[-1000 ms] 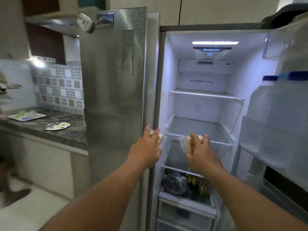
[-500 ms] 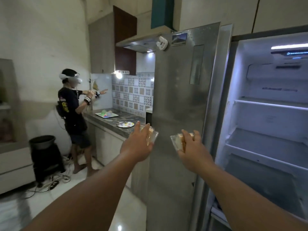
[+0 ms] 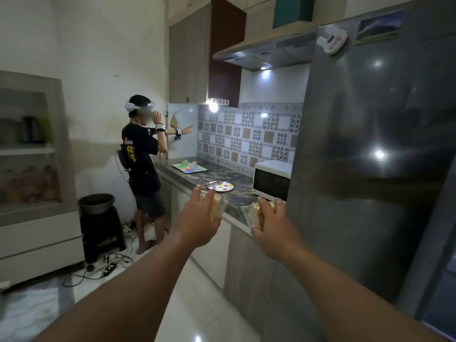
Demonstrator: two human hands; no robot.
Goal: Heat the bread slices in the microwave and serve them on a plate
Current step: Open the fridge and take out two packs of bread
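Bread slices, tan, clear-wrapped: one gripped in left hand (image 3: 197,219), one (image 3: 256,214) in right hand (image 3: 270,224). Risks: slippery wrap dropping; white microwave (image 3: 271,183) door shut, no free hand.

A round dotted plate (image 3: 220,186) lies on the dark marble tabletop (image 3: 237,197). A white box microwave (image 3: 271,180) stands to its right, beside the tall steel fridge (image 3: 365,154).

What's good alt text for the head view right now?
Two bare hands reach forward, the left hand and the right hand each holding a clear-wrapped bread slice, toward a white microwave on a dark counter beside a steel fridge. A dotted plate lies on the counter; another person stands beyond.
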